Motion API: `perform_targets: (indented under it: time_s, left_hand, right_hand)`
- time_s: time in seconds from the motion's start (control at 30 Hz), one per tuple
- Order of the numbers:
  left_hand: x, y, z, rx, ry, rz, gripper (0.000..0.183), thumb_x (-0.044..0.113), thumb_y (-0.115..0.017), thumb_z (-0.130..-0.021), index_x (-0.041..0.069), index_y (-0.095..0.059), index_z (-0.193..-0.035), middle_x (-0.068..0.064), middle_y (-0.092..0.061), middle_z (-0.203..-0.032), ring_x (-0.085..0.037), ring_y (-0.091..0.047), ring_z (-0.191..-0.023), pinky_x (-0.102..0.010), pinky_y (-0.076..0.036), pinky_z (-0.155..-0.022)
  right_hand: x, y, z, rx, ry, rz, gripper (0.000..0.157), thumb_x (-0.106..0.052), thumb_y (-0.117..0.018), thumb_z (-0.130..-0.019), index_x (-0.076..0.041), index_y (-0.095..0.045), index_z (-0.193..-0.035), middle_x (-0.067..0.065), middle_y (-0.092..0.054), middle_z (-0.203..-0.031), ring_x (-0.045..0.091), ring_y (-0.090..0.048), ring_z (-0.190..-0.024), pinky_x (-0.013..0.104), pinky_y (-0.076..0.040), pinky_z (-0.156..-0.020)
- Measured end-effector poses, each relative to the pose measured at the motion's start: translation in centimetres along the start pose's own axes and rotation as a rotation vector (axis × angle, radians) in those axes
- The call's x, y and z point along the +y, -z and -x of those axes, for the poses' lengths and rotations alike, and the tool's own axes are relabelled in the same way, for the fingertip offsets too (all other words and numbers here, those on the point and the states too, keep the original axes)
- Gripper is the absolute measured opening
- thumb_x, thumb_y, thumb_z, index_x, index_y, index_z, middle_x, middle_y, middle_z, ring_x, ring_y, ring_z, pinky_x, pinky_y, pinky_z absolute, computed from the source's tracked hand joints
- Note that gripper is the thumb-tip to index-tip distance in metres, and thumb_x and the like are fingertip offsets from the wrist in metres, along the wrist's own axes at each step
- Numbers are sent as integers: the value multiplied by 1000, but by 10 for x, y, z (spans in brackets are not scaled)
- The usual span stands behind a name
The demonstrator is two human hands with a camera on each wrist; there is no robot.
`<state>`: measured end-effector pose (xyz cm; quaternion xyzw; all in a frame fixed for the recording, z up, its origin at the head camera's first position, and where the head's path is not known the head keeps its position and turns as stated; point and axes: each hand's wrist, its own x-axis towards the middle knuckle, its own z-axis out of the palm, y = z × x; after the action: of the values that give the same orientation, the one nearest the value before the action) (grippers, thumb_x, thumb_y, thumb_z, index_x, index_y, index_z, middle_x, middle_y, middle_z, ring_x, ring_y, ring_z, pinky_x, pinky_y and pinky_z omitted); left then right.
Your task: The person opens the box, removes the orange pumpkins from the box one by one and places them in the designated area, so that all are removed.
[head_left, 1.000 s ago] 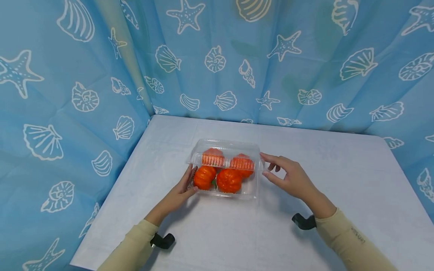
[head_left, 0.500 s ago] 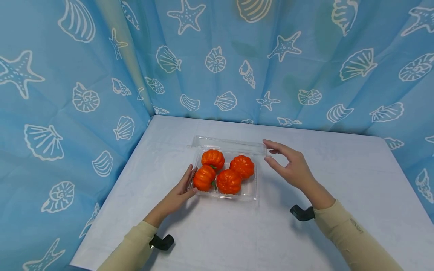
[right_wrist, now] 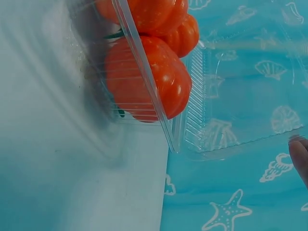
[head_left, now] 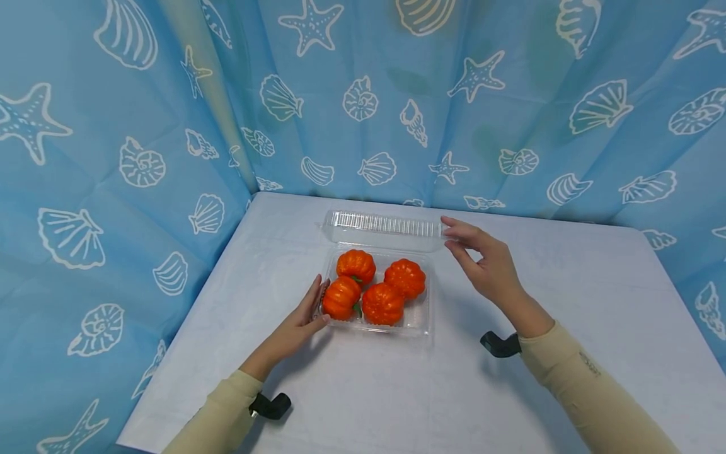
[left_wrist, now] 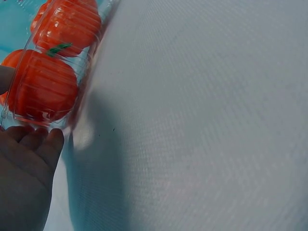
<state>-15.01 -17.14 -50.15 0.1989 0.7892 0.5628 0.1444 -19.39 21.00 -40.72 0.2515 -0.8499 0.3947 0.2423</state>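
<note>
A clear plastic clamshell container [head_left: 416,318] sits on the table with its hinged lid [head_left: 380,239] raised and tipped toward the back. Inside lie several small orange pumpkins [head_left: 383,304], glossy and ribbed, some showing green stems. My left hand [head_left: 295,328] grips the container's left end, fingers along the side wall and thumb at the front corner; the left wrist view has its fingertips [left_wrist: 55,139] right against the plastic. With thumb and fingers, my right hand [head_left: 488,261] holds the lid by its right edge. Only one fingertip [right_wrist: 299,151] shows at the lid's edge in the right wrist view.
A white cloth covers the table [head_left: 595,302]. Blue curtains [head_left: 363,113] printed with shells and starfish hang close behind it and along its left side. Each wrist carries a dark camera mount, such as the one on the right [head_left: 499,345].
The lid has swung up and back, away from over the pumpkins, with my right hand moving backward along with it. My left hand has stayed at the container's left end.
</note>
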Motion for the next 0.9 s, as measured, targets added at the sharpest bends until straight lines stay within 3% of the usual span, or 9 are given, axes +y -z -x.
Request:
perform_targets:
  time_s: [0.2, 0.37, 0.53, 0.67, 0.77, 0.9]
  left_hand:
    - [0, 1, 0, -2, -4, 0, 84, 15, -57, -104, 10, 1, -164, -13, -10, -170, -29, -8, -156, -50, -9, -124]
    - [-1, 1, 0, -3, -4, 1, 84, 13, -57, -104, 9, 2, -164, -13, -11, -170, -29, -8, -156, -48, -10, -124]
    - [-1, 1, -1, 6, 5, -12, 85, 15, -58, -104, 11, 2, -164, -13, -13, -170, -29, -10, -156, -47, -13, -123]
    - [-2, 0, -1, 11, -1, -28, 84, 16, -57, -104, 12, 1, -164, -13, -14, -169, -31, -11, -156, -49, -14, -123]
    - [-2, 0, -2, 14, -11, -48, 82, 16, -57, -104, 12, 0, -165, -13, -14, -169, -32, -12, -155, -52, -14, -123]
    - [-4, -1, -2, 22, -16, -76, 79, 16, -54, -105, 12, -2, -165, -13, -14, -169, -32, -12, -155, -53, -14, -123]
  right_hand:
    - [4, -1, -7, 14, -10, 17, 27, -3, -65, -98, -12, -68, -123, 5, -64, -140, 27, -67, -115, 7, -45, -92]
    - [11, -3, -12, 13, -20, 1, 35, -4, -64, -99, -12, -63, -132, 5, -62, -142, 28, -69, -108, 9, -45, -94]
    - [20, -7, -19, 10, -38, 4, 44, -3, -65, -97, -14, -59, -139, 4, -62, -141, 27, -70, -108, 28, -55, -94]
    - [22, -10, -25, 10, -43, 29, 49, -1, -65, -97, -15, -56, -143, 9, -67, -130, 28, -71, -104, 46, -58, -89]
    - [25, -13, -29, 5, -64, 56, 54, -2, -66, -97, -18, -52, -146, 10, -67, -130, 29, -72, -100, 50, -59, -87]
    - [32, -17, -34, -5, -98, 91, 61, -3, -67, -97, -22, -46, -151, 7, -59, -143, 27, -71, -96, 48, -60, -85]
